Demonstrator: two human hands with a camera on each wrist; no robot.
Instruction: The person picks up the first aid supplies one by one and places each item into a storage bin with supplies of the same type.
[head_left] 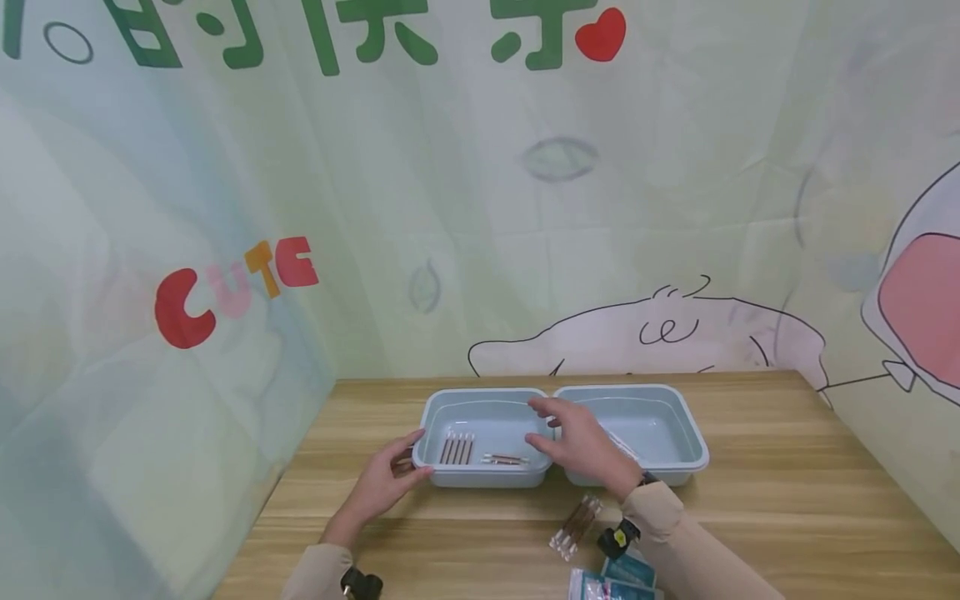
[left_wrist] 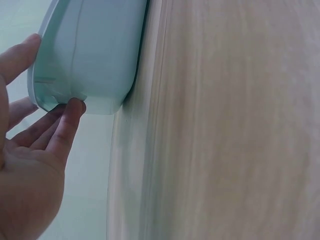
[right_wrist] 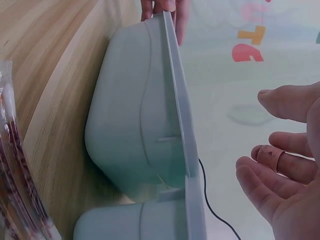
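Observation:
My left hand (head_left: 378, 483) holds the left end of the left pale blue plastic bin (head_left: 487, 479), thumb at the rim and fingers against the outer wall in the left wrist view. Inside that bin, several brown cotton swabs (head_left: 457, 449) with white tips stand in a row, and a few more swabs (head_left: 505, 459) lie to their right. Over the place where the two bins meet hovers my right hand (head_left: 581, 442), fingers spread and slightly bent, holding nothing. The right blue bin (head_left: 693, 446) contains a thin whitish item (head_left: 622, 445), partly hidden by the right wrist.
On the wooden table (head_left: 795, 500) in front of the bins lies a clear-wrapped bundle of brown swabs (head_left: 576, 527). Teal and white packets (head_left: 630, 573) lie nearer, partly under the right sleeve. A printed curtain (head_left: 450, 208) hangs behind the table.

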